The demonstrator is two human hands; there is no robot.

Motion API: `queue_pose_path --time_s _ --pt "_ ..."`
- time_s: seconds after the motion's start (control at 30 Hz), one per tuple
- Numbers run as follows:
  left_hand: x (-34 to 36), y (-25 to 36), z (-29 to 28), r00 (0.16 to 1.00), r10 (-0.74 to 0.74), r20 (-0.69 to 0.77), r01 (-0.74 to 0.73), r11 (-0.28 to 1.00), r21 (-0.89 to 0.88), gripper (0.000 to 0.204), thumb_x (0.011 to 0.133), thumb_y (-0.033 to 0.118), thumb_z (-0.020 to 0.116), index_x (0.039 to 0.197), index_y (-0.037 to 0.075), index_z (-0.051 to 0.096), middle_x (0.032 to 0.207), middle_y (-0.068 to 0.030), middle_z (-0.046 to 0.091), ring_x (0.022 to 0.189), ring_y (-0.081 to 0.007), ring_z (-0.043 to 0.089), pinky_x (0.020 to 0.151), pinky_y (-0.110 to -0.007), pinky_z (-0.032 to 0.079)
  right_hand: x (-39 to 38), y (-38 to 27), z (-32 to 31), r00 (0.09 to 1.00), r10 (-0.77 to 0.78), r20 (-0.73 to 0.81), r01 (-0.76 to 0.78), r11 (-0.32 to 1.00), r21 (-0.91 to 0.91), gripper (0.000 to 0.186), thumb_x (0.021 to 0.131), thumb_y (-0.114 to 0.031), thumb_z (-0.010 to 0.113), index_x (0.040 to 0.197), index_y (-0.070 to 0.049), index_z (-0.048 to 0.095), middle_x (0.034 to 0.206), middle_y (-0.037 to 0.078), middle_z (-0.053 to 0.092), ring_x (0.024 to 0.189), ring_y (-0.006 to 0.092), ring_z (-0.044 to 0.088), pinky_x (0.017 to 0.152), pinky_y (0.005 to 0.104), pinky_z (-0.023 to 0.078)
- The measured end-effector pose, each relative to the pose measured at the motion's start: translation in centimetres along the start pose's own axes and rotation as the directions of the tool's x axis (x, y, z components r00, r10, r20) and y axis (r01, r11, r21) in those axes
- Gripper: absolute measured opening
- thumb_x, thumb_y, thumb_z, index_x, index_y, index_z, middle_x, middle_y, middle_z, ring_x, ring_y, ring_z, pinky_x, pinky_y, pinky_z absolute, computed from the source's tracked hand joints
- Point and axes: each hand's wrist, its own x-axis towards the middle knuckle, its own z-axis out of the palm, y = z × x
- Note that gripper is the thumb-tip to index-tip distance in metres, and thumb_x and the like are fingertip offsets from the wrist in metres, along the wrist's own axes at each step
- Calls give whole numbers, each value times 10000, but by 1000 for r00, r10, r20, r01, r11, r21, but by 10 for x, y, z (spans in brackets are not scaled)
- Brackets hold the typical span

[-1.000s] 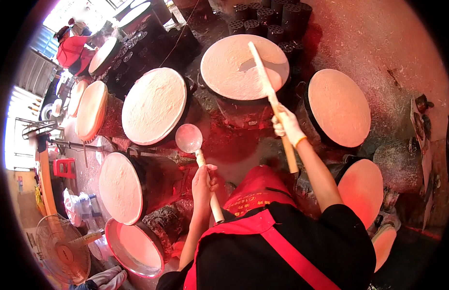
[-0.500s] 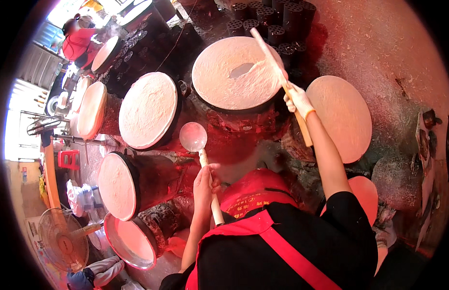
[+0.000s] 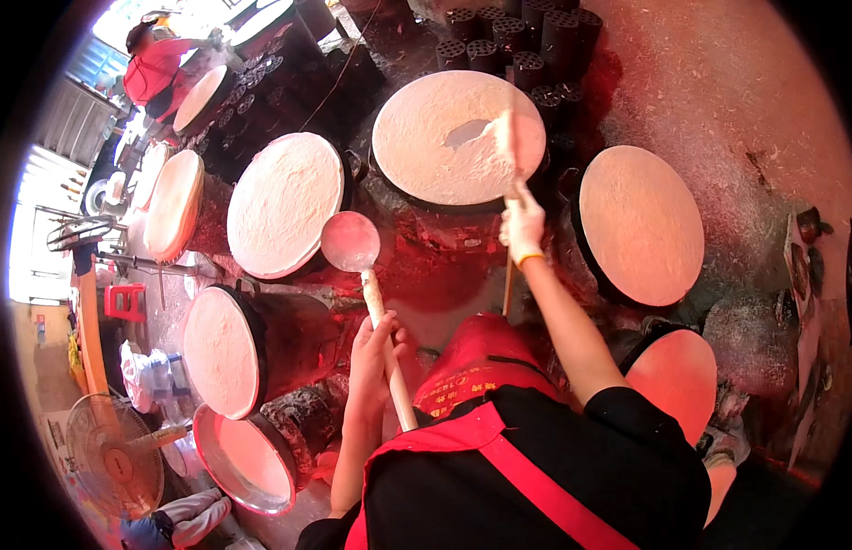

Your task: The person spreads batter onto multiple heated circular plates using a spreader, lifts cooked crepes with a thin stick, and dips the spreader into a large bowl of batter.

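A long-handled ladle point(image 3: 351, 241) is gripped by its pale handle in my left hand point(image 3: 373, 353), its round bowl raised between two vessels. Wrapped round a long wooden paddle point(image 3: 508, 142) is my right hand point(image 3: 521, 222), which wears a pale glove and has a yellow band at the wrist. The paddle's far end, smeared by motion, is over the right part of the large round vessel point(image 3: 442, 207) ahead. Pale, lumpy material point(image 3: 412, 137) fills that vessel to the brim. A grey patch point(image 3: 466, 134) shows in its surface, left of the paddle.
More round vessels filled with pale material stand on both sides, one at the near left point(image 3: 258, 344) and one at the right point(image 3: 580, 220). Black perforated cylinders point(image 3: 527, 69) are stacked behind. Far left, a person in red point(image 3: 153, 71) works; a fan point(image 3: 114, 456) stands lower left.
My right hand has moved left and slightly down, swinging the paddle from a slant to nearly straight ahead. The ladle has shifted slightly left and up the view.
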Motion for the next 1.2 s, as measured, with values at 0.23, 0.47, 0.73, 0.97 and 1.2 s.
queue_pose_path --time_s 0.23,0.47,0.73,0.97,1.2 --pt "5 9 -9 987 -56 152 62 998 -29 108 945 131 535 996 56 477 775 8 462 516 -17 342 408 -157 274 -13 -14 -6 985 48 167 -28 992 -120 423 918 -203 548 1338 -209 499 548 -51 386 356 53 311 307 222 254" --pt "10 5 0 983 -99 155 94 995 40 152 947 119 511 1068 27 505 787 7 461 549 -23 358 425 -149 273 -40 20 11 975 101 198 -73 987 -143 390 920 -313 592 1300 -241 539 545 -54 399 341 54 334 294 238 279" --pt "40 0 8 970 -103 221 65 983 173 107 947 154 523 949 73 453 744 5 457 534 -41 396 433 -180 308 25 -28 -39 980 -47 194 113 933 -342 401 906 -295 603 1290 -190 561 534 -72 368 357 45 296 320 229 239" --pt "151 11 29 954 128 270 -250 838 486 208 917 218 542 815 45 487 623 -7 473 498 -108 442 444 -250 359 -45 8 -95 928 -30 370 134 956 -259 405 910 -199 611 1299 -103 551 648 -99 446 456 11 344 386 180 256" --pt "191 -10 120 993 117 25 -118 925 362 142 842 10 460 949 -83 472 658 -148 539 473 -235 554 361 -364 421 -66 29 -44 974 125 188 -105 988 -116 397 920 -227 595 1312 -206 539 507 -59 392 321 52 317 290 228 248"
